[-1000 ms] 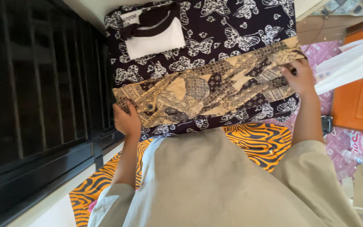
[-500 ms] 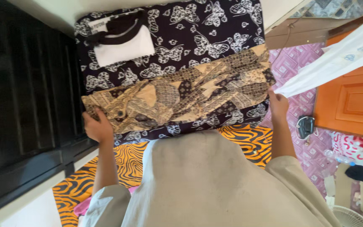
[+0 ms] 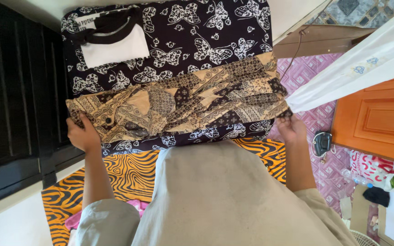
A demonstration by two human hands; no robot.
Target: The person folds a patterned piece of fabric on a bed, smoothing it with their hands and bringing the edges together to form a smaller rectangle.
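Both the left hand (image 3: 84,135) and the right hand (image 3: 290,129) pinch the ends of a tan patterned shirt (image 3: 178,107), fingers clamped on its cloth.

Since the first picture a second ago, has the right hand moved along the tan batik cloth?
Yes. The right hand has dropped from the upper right corner of the tan batik cloth to its lower right corner, nearer the butterfly-print cover's front edge.

Butterfly-print board (image 3: 215,41) lies open beyond the folded white shirt (image 3: 115,45); curtain (image 3: 356,68) possibly crowds the right.

White neck label (image 3: 84,23) top-left
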